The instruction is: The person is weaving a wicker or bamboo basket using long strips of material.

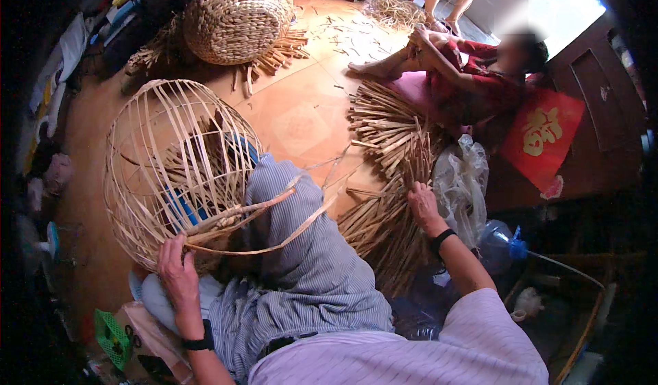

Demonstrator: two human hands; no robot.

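Observation:
An open basket frame (140, 153) of pale bent strips leans at my left, against my knee. My left hand (179, 272) is closed on its near rim, where several loose strands cross. From there long dried strands (301, 229) reach out over my striped trousers toward the right. My right hand (426, 210) is at the upper part of a big heap of dried plant stalks (384, 213), its fingers closed round some stalk ends. The fingertips there are partly hidden among the stalks.
A finished woven basket (238, 18) stands at the far left on more stalks. Another person (480, 76) in red sits beyond the heap. Clear plastic bags (460, 186) and a large plastic bottle (499, 244) lie right of my arm. A green plastic basket (113, 337) is at lower left.

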